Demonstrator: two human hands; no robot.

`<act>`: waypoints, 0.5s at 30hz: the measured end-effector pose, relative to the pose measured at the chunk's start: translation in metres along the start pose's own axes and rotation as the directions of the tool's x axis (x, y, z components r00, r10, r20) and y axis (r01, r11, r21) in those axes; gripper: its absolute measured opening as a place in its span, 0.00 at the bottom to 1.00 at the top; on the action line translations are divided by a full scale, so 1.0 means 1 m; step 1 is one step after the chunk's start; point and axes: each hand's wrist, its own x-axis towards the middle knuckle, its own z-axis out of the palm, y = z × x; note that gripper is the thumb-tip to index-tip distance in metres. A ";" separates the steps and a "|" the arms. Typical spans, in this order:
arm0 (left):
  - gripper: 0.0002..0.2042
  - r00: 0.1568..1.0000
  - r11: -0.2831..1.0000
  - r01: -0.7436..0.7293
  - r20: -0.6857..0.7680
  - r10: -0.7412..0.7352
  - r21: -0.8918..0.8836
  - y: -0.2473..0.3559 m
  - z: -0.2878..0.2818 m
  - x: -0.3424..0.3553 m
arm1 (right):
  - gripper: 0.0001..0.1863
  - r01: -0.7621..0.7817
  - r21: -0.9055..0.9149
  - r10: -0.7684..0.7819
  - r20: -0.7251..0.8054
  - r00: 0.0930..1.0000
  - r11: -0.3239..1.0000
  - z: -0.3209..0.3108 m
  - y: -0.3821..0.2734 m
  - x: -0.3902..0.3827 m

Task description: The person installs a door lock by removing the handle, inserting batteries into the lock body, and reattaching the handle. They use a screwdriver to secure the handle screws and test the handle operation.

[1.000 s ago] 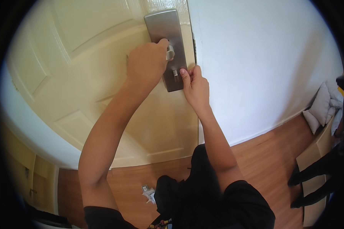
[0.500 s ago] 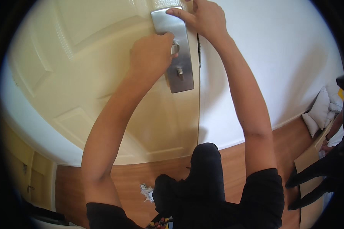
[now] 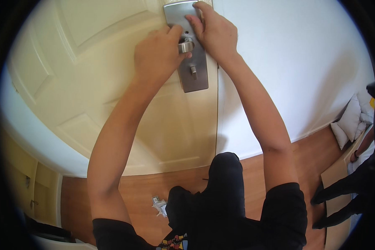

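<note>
A tall metal lock plate (image 3: 195, 58) lies against a cream panelled door (image 3: 183, 125), near its right edge. From its middle a metal lever handle (image 3: 185, 47) sticks out to the left, and my left hand (image 3: 156, 54) is closed around that lever. My right hand (image 3: 217, 35) grips the plate's upper right edge, its thumb on the front face and its index finger at the top corner; the other fingers are hidden. Below the lever sits a small thumb-turn (image 3: 193, 73). A small round hole (image 3: 186, 32) shows above the lever.
White wall (image 3: 287, 54) adjoins the door on the right. Clear plastic packets (image 3: 159, 206) lie on the wooden floor (image 3: 254, 175) beside my knee. Pale cushions (image 3: 350, 118), a cardboard sheet (image 3: 337, 177) and another person's dark-clothed legs (image 3: 341, 191) are at the right.
My right hand has shifted down and left along the plate's edge. My left hand sits slightly farther left on the lever, exposing more of it. The view has moved a little.
</note>
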 end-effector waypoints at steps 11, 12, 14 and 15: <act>0.20 0.894 0.886 0.217 -0.282 -0.349 -0.410 0.034 0.049 -0.064 | 0.18 -0.059 0.008 0.059 0.044 0.997 0.998 0.006 -0.004 -0.005; 0.20 0.905 0.895 0.201 -0.274 -0.326 -0.398 0.032 0.051 -0.065 | 0.18 -0.040 0.004 0.040 0.024 0.999 0.999 0.006 -0.004 -0.005; 0.19 0.946 0.908 0.179 -0.187 -0.265 -0.378 0.017 0.044 -0.064 | 0.18 0.021 0.023 -0.022 0.015 1.000 1.000 0.006 -0.002 -0.005; 0.19 0.962 0.943 0.098 -0.211 -0.171 -0.318 0.004 0.037 -0.057 | 0.21 -0.001 0.009 0.000 0.050 0.999 1.000 0.007 -0.002 -0.004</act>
